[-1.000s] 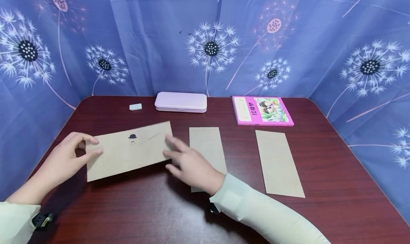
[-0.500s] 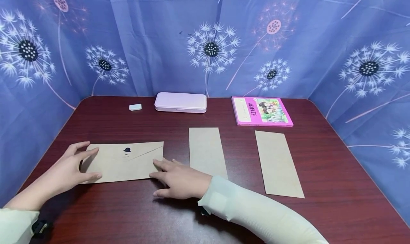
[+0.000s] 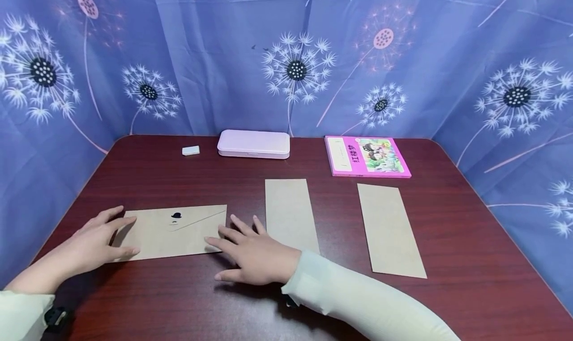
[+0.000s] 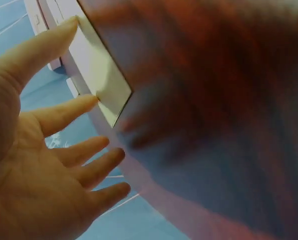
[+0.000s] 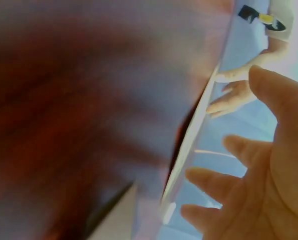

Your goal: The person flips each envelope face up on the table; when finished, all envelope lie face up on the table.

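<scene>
The left hand was at the left end of the printed envelope, with its thumb and fingers apart. On my left wrist view, the tips of the thumb and the index finger overlapped the paper, while the other fingers stretched beyond its corner; I could not tell how firmly they touched it. The printed envelope lay sideways on the left part of the dark red table, and it showed a small black hat and a thin slanting line. The right hand had its fingers spread and nothing clamped between them; it was at the right end of the same envelope, palm downward, and one fingertip overlapped that end in my head view. Whether it pressed there, I could not tell. Just behind this hand was a plain paper piece, partly covered by it, and farther to the right I saw a second paper piece. Along the far side there were a small pale block, a pale lilac case and a pink book, well apart from both hands. Behind the table hung a blue cloth with dandelions.
</scene>
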### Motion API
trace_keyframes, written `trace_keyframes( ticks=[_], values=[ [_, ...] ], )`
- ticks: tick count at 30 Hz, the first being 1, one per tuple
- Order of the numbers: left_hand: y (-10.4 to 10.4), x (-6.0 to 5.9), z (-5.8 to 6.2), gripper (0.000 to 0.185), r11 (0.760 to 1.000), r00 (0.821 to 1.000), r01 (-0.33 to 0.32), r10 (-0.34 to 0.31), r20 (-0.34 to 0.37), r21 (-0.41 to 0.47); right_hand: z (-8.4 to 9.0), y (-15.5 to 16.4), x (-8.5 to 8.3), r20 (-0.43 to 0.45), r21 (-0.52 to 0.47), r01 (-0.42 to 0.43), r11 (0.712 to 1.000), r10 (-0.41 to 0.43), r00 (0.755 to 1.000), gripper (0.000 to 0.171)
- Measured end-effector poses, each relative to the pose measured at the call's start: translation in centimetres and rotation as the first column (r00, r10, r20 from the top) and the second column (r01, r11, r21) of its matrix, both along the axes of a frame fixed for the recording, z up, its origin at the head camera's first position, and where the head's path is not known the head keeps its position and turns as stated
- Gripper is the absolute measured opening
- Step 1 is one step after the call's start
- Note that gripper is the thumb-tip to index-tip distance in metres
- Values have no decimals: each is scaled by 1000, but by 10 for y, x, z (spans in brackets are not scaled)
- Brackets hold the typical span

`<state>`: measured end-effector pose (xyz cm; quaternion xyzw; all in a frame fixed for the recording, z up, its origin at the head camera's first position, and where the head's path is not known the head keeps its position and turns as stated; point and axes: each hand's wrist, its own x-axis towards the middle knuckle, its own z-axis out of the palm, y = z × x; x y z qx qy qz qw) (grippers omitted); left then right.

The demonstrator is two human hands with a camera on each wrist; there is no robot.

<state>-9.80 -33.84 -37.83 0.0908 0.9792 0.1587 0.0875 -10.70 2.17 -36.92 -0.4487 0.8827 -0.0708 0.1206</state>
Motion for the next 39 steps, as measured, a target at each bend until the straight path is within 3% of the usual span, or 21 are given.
trace_keyframes(
  ticks=[6,11,14,18,21,24,28,33,36,39],
  values=[
    [20,-11,6,84,997,994,59,-53,-97,53,0,45,6,-116,-71,87,994,-95,989,90],
    [69,-22,20,70,972,958,233,-224,-176,29,-3,84,11,-140,-55,170,984,-176,974,101],
    [108,-31,27,64,932,913,363,-357,-197,-6,-6,102,15,-140,-44,210,977,-214,967,103],
    [154,-45,29,59,855,829,508,-518,-210,-103,-9,116,19,-142,-39,236,971,-240,960,101],
    [180,-58,25,56,801,781,570,-598,-182,-183,-10,120,21,-185,-42,235,971,-239,953,98],
    [199,-70,20,57,757,749,610,-647,-140,-237,-10,122,21,-224,-33,240,970,-241,944,94],
    [213,-80,10,60,728,738,635,-671,-77,-257,-11,122,21,-255,-8,250,968,-243,936,86],
    [221,-83,0,59,719,747,634,-665,-16,-285,-12,123,19,-375,-17,219,975,-210,903,72],
    [221,-83,-2,56,721,751,628,-660,-15,-294,-11,124,19,-438,-23,183,983,-174,882,63],
    [222,-83,0,54,719,742,634,-670,-40,-284,-7,128,21,-466,-38,139,990,-140,874,49]
  ],
)
